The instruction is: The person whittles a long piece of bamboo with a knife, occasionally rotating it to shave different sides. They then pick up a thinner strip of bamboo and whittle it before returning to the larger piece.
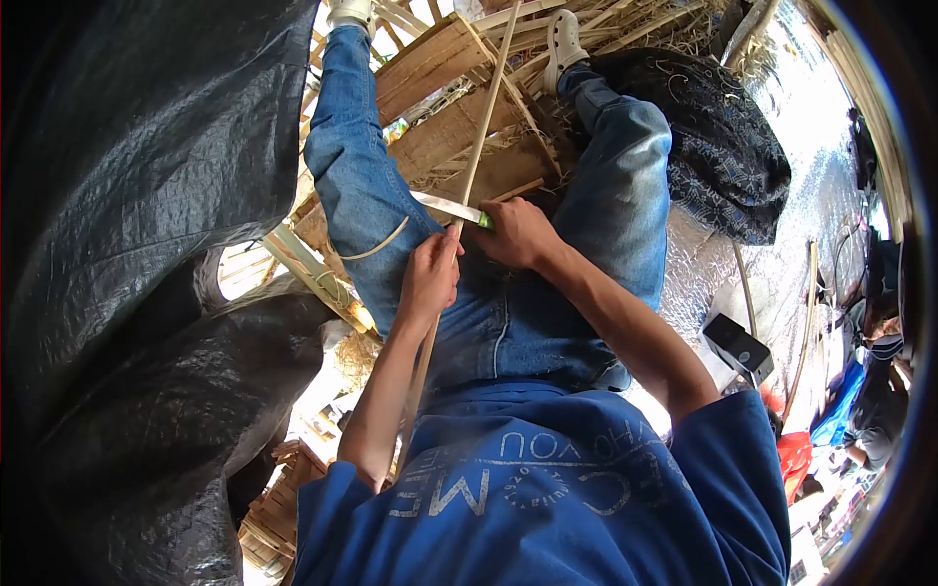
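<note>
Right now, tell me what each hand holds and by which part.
Left hand grips the long thin bamboo strip partway along it. Right hand grips the green handle of a flat-bladed knife.

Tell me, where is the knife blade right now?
In the head view the knife blade lies just above centre, across the long bamboo strip, over the jeans, between the left hand and right hand, which grips its green handle.

I had two hands, my left hand [428, 278] and my right hand [516, 234], on one long stick [486, 117] and one knife [451, 207], plus two white shoes [565, 41].
</note>
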The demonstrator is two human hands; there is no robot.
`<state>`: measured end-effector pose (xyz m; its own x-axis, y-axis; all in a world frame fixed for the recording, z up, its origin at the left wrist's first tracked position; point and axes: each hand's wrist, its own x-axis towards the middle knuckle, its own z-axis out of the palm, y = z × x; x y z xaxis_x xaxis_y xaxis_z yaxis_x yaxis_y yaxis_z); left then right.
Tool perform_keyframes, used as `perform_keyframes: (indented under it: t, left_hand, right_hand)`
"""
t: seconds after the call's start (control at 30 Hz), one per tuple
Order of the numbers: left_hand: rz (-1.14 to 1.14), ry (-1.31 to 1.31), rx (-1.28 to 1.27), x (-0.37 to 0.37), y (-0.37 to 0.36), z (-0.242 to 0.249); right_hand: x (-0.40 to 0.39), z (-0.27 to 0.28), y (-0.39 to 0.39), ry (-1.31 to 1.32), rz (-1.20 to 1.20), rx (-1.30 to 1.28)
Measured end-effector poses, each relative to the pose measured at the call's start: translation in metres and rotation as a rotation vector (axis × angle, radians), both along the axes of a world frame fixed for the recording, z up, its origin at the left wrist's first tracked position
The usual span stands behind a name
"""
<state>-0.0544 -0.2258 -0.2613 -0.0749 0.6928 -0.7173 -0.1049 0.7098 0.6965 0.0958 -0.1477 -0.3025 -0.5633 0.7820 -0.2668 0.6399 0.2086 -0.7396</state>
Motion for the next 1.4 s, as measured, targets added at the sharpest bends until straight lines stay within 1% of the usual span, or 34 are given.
perform_keyframes:
  t: [0.03,0.07,0.1,0.13,0.2,0.23,0.27,0.3,0.33,0.4,0.53,0.6,0.63,0.7,0.8,0.9,1.0,1.13,1.2,1.23,1.3,1.33,1.4]
  left_hand:
    - [-0.031,0.093,0.059,0.003,-0.003,-0.002]
    - [-0.063,0.185,0.118,0.007,-0.004,0.001]
    - [-0.065,0.183,0.117,0.009,-0.008,0.007]
    - [-0.073,0.230,0.125,0.011,-0.012,0.016]
    - [-0.088,0.275,0.134,0.013,-0.019,0.024]
    - [-0.091,0.285,0.133,0.012,-0.023,0.026]
    - [-0.089,0.297,0.132,0.010,-0.025,0.027]
    - [-0.037,0.227,0.050,0.013,-0.023,0.030]
    - [-0.040,0.218,0.066,0.012,-0.023,0.023]
    - [-0.090,0.274,0.078,0.012,-0.020,0.021]
    - [-0.119,0.279,0.102,0.011,-0.017,0.020]
    - [-0.139,0.256,0.006,0.010,-0.016,0.018]
    - [-0.143,0.256,0.009,0.010,-0.015,0.019]
    - [-0.170,0.311,0.017,0.009,-0.016,0.020]
    - [-0.155,0.288,0.030,0.008,-0.018,0.025]
    - [-0.166,0.292,0.013,0.005,-0.025,0.030]
    - [-0.193,0.305,0.057,0.001,-0.032,0.030]
    - [-0.158,0.237,0.018,0.000,-0.036,0.033]
    - [-0.139,0.236,0.013,0.003,-0.039,0.030]
    - [-0.122,0.234,0.006,0.004,-0.041,0.030]
    - [-0.105,0.214,-0.007,0.006,-0.052,0.033]
    - [-0.084,0.194,-0.028,0.006,-0.057,0.034]
    - [-0.069,0.172,-0.042,0.003,-0.062,0.041]
  right_hand:
    - [0.000,-0.002,0.000,0.001,-0.002,-0.002]
    - [0.000,-0.004,0.002,-0.053,0.031,-0.054]
    - [0.001,-0.006,0.003,-0.109,0.062,-0.106]
    - [0.003,-0.007,0.003,-0.111,0.058,-0.105]
    - [0.005,-0.005,0.001,-0.005,0.132,-0.087]
    - [0.005,-0.005,0.000,-0.003,0.130,-0.086]
    - [0.005,-0.004,-0.002,0.059,0.128,-0.061]
    - [0.004,-0.004,-0.002,0.123,0.132,-0.034]
    - [0.003,-0.004,-0.003,0.129,0.145,-0.032]
    - [-0.001,-0.003,-0.002,-0.016,0.126,-0.087]
    - [-0.001,0.004,-0.006,-0.046,0.083,-0.074]
    - [-0.004,0.004,-0.010,-0.054,0.005,-0.012]
    - [-0.004,0.004,-0.009,-0.053,0.000,-0.010]
    - [-0.005,0.010,-0.008,-0.121,0.051,0.018]
    - [-0.007,0.003,-0.009,-0.137,0.059,0.040]
    - [-0.010,-0.002,-0.012,-0.127,0.066,0.120]
    - [-0.014,-0.005,-0.012,-0.125,0.112,0.112]
    - [-0.015,-0.005,-0.015,-0.115,0.111,0.119]
    - [-0.014,-0.008,-0.016,-0.067,0.023,0.145]
    - [-0.013,-0.009,-0.014,-0.068,0.021,0.147]
    - [-0.013,-0.010,-0.004,-0.130,-0.176,0.140]
    - [-0.013,-0.012,-0.003,-0.130,-0.180,0.145]
    - [-0.015,-0.015,-0.007,-0.059,-0.118,0.234]
